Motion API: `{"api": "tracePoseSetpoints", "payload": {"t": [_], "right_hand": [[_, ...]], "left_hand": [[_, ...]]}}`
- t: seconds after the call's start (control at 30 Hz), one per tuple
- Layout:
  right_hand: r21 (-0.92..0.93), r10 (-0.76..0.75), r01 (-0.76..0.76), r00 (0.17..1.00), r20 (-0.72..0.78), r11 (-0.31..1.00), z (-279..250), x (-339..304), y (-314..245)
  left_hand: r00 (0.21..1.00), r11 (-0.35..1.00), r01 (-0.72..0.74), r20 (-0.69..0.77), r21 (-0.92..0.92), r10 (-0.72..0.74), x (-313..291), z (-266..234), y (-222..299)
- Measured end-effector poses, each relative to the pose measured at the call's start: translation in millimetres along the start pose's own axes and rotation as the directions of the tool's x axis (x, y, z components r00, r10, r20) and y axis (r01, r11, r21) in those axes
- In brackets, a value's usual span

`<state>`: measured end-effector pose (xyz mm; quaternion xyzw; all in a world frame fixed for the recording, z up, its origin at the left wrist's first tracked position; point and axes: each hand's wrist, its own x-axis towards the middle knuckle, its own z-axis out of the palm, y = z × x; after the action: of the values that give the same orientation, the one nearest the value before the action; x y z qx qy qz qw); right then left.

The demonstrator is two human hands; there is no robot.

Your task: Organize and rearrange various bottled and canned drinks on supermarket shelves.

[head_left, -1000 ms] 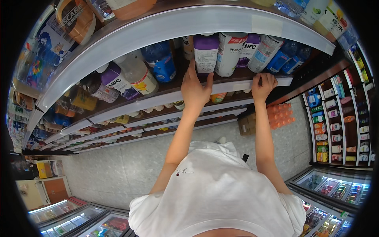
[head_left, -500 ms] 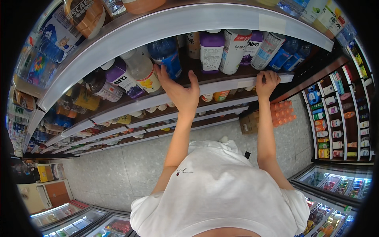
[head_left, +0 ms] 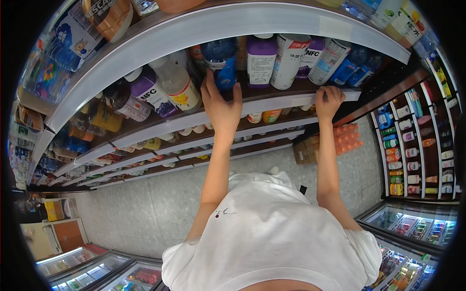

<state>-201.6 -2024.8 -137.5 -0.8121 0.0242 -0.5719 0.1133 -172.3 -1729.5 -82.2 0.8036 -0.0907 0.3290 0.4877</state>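
My left hand (head_left: 222, 105) reaches onto the upper shelf, its thumb and fingers on either side of a blue-labelled bottle (head_left: 223, 72) near its base. The bottle stands almost upright. Left of it, a clear bottle with a yellow fruit label (head_left: 180, 92) leans beside a purple-and-white juice bottle (head_left: 151, 96). Another purple juice bottle (head_left: 260, 65) stands to the right, by a tall white bottle (head_left: 287, 68). Farther right, my right hand (head_left: 329, 100) is closed over the front edge of the shelf (head_left: 296, 100), fingers curled. The blue bottle's top is partly hidden by the shelf above.
A white shelf edge (head_left: 233, 20) curves just above the bottles. Lower shelves with more bottles run below. Cardboard boxes (head_left: 306, 151) and a pack of orange-topped bottles (head_left: 347, 137) stand on the floor to the right. Glass-topped freezers (head_left: 412, 220) lie behind me.
My left hand and the blue bottle have moved right and slightly back, and the bottle stands straighter. A gap has opened beside the clear bottle. My right hand has stayed put.
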Motion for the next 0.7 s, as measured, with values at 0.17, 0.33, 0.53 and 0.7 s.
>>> {"api": "tracePoseSetpoints", "payload": {"t": [0.17,0.33,0.53,0.7], "right_hand": [[-0.005,0.008,-0.008,1.0,0.012,1.0,1,0,-1],[-0.014,0.008,-0.008,1.0,-0.001,1.0,1,0,-2],[-0.026,0.02,-0.02,1.0,-0.003,0.999,2,-2,1],[-0.03,0.028,-0.028,1.0,-0.003,0.999,3,-3,0]], "left_hand": [[0.996,0.991,0.001,0.086,-0.135,0.011,8,-5,-5],[0.987,0.941,0.117,0.146,-0.318,-0.073,7,-22,-13],[0.838,0.955,-0.158,-0.476,0.253,0.265,4,-46,-25],[0.923,0.999,-0.011,-0.384,0.05,0.029,5,-49,-37]]}}
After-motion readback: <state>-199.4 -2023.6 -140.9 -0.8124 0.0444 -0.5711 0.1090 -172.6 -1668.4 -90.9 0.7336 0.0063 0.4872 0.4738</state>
